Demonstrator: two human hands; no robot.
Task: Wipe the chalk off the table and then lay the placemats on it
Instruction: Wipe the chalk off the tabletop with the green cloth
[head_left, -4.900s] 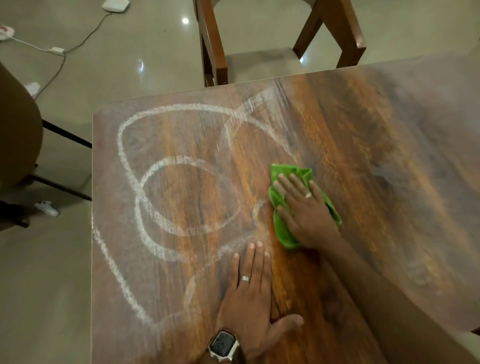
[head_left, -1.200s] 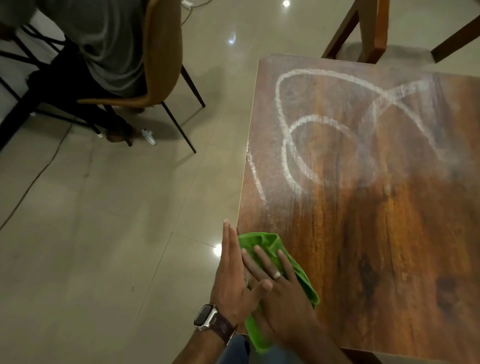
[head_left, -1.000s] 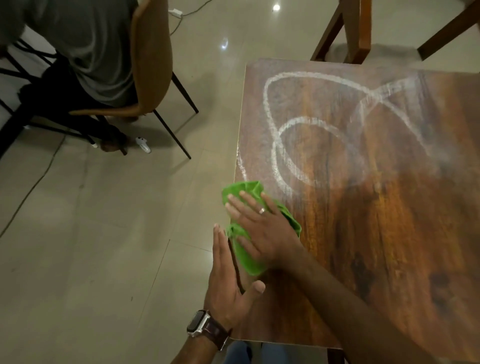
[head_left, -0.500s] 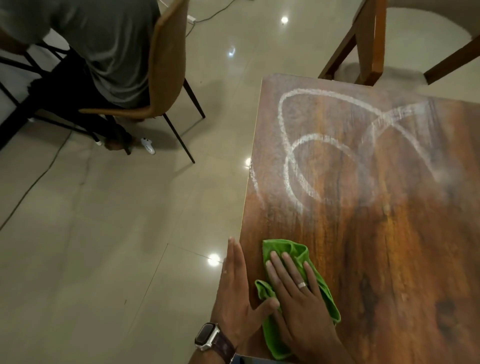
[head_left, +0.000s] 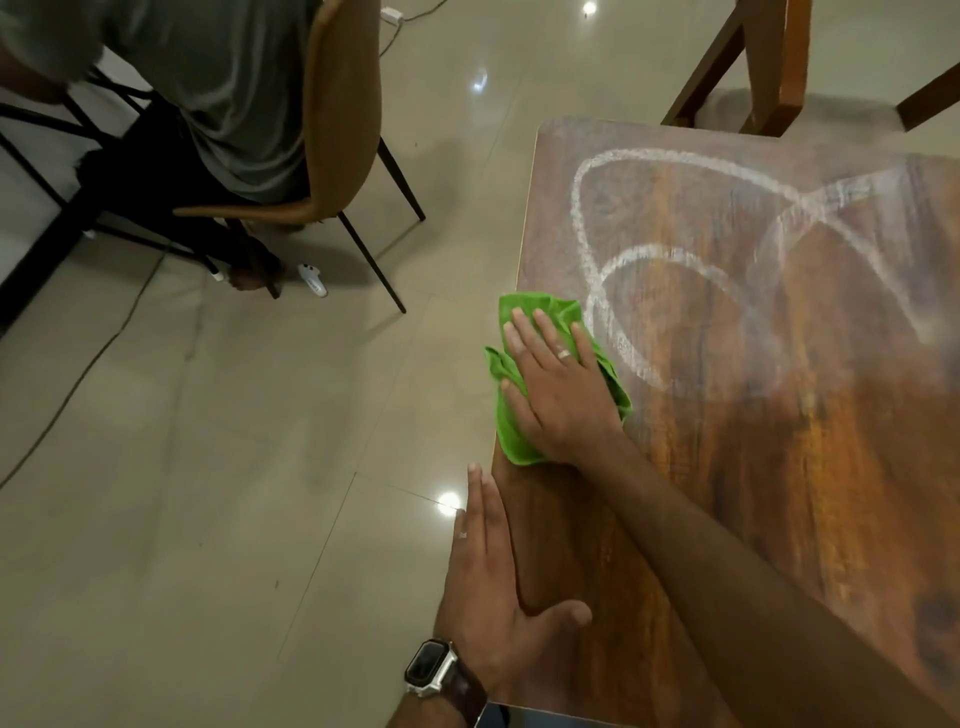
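The wooden table (head_left: 753, 493) fills the right side, its far half marked with white chalk loops (head_left: 670, 254). My right hand (head_left: 558, 387) presses flat on a green cloth (head_left: 511, 434) at the table's left edge, just beside the nearest chalk curve. The cloth hangs slightly over the edge. My left hand (head_left: 491, 587), with a watch on the wrist, lies with straight fingers along the left edge near the front corner, thumb resting on the tabletop. No placemats are in view.
A person in a grey shirt sits on a tan chair (head_left: 337, 130) to the left on the tiled floor. A wooden chair (head_left: 769, 67) stands behind the table's far edge. A white object (head_left: 312, 279) and cables lie on the floor.
My right hand has pushed the green cloth away from me along the left edge, up to the chalk curve. My left hand has stayed at the edge near the front corner.
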